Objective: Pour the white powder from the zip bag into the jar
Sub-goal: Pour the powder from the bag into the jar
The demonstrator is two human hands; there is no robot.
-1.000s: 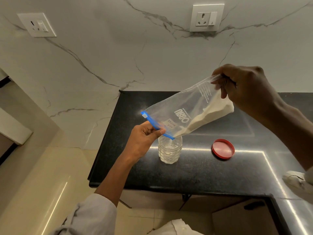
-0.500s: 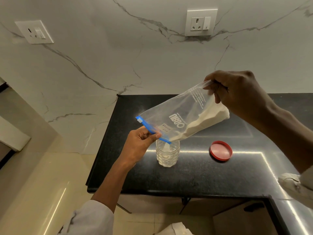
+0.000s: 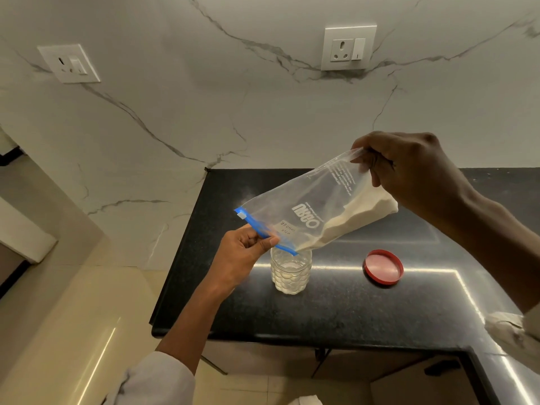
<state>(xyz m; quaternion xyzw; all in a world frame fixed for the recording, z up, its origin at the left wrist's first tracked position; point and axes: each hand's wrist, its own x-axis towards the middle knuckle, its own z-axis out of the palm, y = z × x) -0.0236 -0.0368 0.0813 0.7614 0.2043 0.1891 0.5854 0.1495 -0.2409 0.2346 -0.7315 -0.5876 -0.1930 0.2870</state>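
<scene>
A marble wall [image 3: 204, 118] rises behind everything, with one socket [image 3: 349, 48] up at one o'clock and another socket [image 3: 69, 63] at ten o'clock. Below it the black counter [image 3: 336, 311] runs off toward three o'clock. Over the counter the bag [image 3: 315, 211] hangs tilted — its closed end high at two o'clock, its blue zip strip [image 3: 263, 230] low toward the middle, the lower corner of the mouth just above the jar's rim. The right hand [image 3: 409, 173] has its fingers clenched round the high end; the left hand [image 3: 245, 252] pinches the zip strip between thumb and fingers. White powder [image 3: 350, 220] lies banked along the bag's lower edge, down to the mouth. The jar [image 3: 290, 271] stands upright on the counter directly under that mouth, clear and ribbed. A red lid [image 3: 383, 268] lies flat on the counter near the jar, at its three o'clock — apart from it.
</scene>
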